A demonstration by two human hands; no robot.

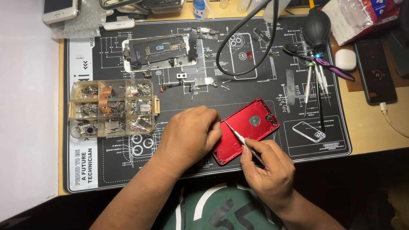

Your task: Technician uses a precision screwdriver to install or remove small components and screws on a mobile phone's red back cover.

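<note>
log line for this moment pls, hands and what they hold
left hand steadies red phone shell | right hand holds thin metal tool, tip on shell | black work mat under shell

Tabletop (370, 136): pale wood, showing at right and along the top edge.
Mat (264, 140): black, printed with white diagrams, covering most of the tabletop.
Left margin (25, 127): plain white surface.
Light: even, from overhead.

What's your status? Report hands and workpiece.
Left hand steadying red phone housing on black mat. Right hand holding tweezers, tips on housing. Nothing obstructing.
</note>
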